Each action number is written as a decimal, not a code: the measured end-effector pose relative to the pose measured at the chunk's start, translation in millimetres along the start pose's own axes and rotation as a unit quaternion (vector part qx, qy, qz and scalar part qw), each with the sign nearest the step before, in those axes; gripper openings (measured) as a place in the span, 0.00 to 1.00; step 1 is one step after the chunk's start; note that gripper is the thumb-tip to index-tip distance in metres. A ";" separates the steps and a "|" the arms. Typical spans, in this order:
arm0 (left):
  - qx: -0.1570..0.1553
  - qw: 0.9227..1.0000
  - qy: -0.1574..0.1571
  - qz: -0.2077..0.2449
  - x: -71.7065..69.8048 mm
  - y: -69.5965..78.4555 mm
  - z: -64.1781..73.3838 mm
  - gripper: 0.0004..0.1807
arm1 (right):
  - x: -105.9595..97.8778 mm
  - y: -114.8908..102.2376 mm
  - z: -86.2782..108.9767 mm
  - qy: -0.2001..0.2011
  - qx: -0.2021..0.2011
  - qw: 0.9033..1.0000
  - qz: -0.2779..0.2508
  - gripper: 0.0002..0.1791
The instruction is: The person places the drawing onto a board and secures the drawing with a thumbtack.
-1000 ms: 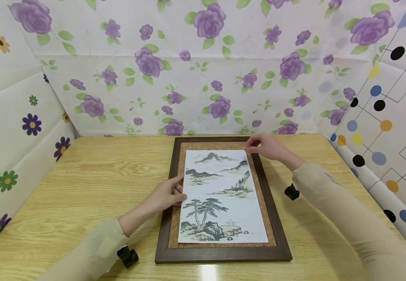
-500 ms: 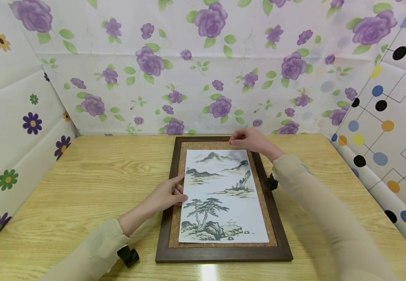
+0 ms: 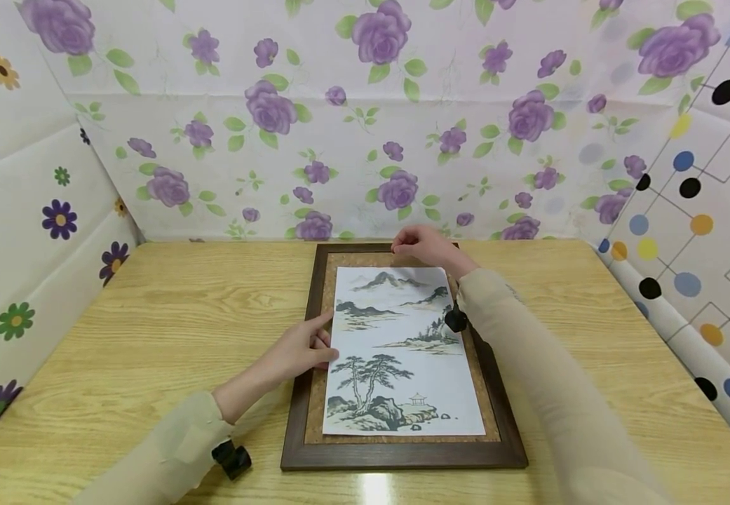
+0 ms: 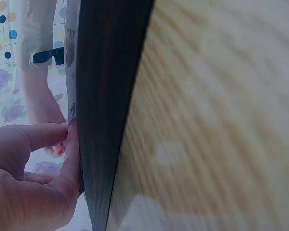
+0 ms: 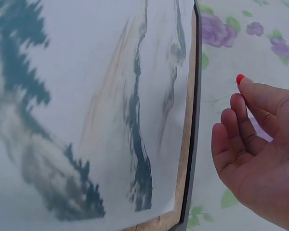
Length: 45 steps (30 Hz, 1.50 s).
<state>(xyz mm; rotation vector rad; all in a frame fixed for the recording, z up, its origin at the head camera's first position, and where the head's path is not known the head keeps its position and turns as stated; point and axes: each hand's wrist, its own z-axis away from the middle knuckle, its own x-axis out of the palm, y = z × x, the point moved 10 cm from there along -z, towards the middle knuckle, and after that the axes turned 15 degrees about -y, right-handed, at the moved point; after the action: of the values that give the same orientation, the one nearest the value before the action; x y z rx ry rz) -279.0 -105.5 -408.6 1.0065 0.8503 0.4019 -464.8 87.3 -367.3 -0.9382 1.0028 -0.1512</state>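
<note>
A sheet with a landscape ink painting (image 3: 428,379) lies on a cork board (image 3: 491,421) inside a dark wooden frame (image 3: 402,458). My left hand (image 3: 298,354) rests at the sheet's left edge, with index finger and thumb spread apart and their tips touching it. In the left wrist view the left hand (image 4: 33,178) presses beside the dark frame side. Over the top of the board, my right hand (image 3: 426,245) pinches a small red push pin (image 5: 240,78) between thumb and index finger. The right hand (image 5: 265,130) has its other fingers loosely curled in the right wrist view.
The framed board lies on a light wood table (image 3: 213,301). A white sheet with purple flowers (image 3: 270,109) hangs behind it, and patterned sheets stand at both sides. Black wrist cameras (image 3: 232,459) sit on both sleeves; the right one overlaps the painting in the head view.
My right hand has moved left from the sheet's top right corner to above its top edge, carrying the push pin. The left hand and the painting stay in place.
</note>
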 end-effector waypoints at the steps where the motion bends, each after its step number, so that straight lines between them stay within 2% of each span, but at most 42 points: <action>1: -0.001 1.000 0.002 -0.001 -0.3 -0.1 0.0 0.43 | 0.0 -0.6 -1.2 0.001 -0.002 1.000 0.000 0.12; 6: 0.003 1.000 0.000 -0.005 0.3 2.0 0.4 0.43 | 0.8 -3.0 -5.0 0.005 -0.008 1.000 0.006 0.11; 12: 0.006 1.000 0.003 -0.005 1.0 3.9 0.7 0.43 | 3.0 3.9 -8.2 0.003 0.002 1.000 -0.017 0.11; 21: -0.003 1.000 0.006 0.001 1.3 1.4 0.2 0.43 | 18.9 15.6 -8.5 -0.044 0.012 0.996 -0.079 0.10; 26: -0.010 1.000 0.004 0.017 2.2 -1.9 -0.4 0.43 | 24.1 21.1 -6.4 -0.054 0.021 0.996 -0.074 0.11; 38: -0.006 1.000 0.002 0.025 1.4 -1.4 0.3 0.43 | 28.5 23.2 -4.8 -0.060 0.044 0.996 -0.056 0.10; 45: -0.005 1.000 0.000 0.020 1.1 0.8 1.6 0.43 | 30.8 19.5 -5.7 -0.075 0.044 0.995 -0.042 0.10</action>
<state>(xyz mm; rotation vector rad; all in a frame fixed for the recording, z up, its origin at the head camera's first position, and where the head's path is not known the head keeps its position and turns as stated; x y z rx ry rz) -277.0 -105.3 -407.9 1.0150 0.8287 0.4407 -457.6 80.2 -402.7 -0.8980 0.8120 -0.1920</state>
